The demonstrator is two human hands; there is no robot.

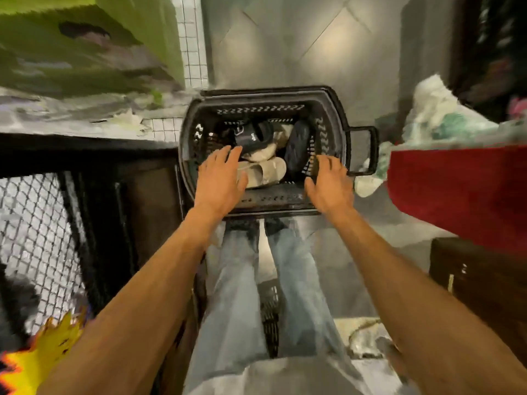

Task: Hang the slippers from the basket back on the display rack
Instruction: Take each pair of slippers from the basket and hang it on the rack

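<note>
over the basket, both hands empty: choose one pair and grip it cleanly

down on the floor by your feet, the black basket [339, 109] holds the slippers in a loose heap. a beige pair [268, 169] lies nearest you, a black slipper [252, 135] sits behind it, and a dark slipper [296, 146] stands on edge, sole outward, by the right wall. your left hand [219, 178] hovers just over the beige pair with its fingers spread and straight; whether it touches them cannot be told. your right hand [328, 183] is likewise spread and empty, over the basket's right wall beside the upended slipper.

the step looks like the pick, with nothing lifted yet. take the beige pair, since it lies closest and seems to be on top. curl your left fingers round both straps together, or take one slipper in each hand. lift straight up to clear the rim. the wire mesh [37, 223] at your left may be the display rack, but blur hides any hooks, so look there before you swing over.
</note>
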